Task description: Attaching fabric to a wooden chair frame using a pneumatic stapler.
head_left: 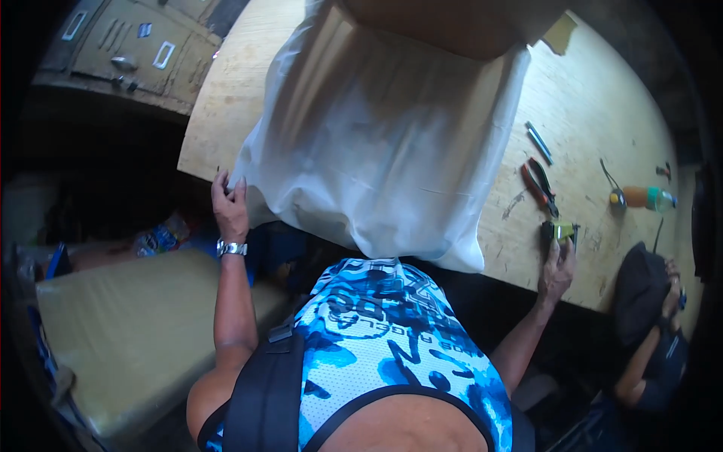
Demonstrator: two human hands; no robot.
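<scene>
White translucent cloth drapes over a large brown upholstered-looking piece on the wooden table, its lower edge hanging past the table's near edge. My left hand, with a metal watch at the wrist, is beside the cloth's left edge, fingers apart and holding nothing I can see. At the table's near right, my right hand closes on a yellow-green and black tape measure. Just beyond it lie pliers with dark and red handles.
Past the pliers lies a thin metal strip. To the right are a round yellow-and-black item and an orange-and-green bottle. Another person's arm shows at far right. A tan padded panel stands left, metal cabinets behind.
</scene>
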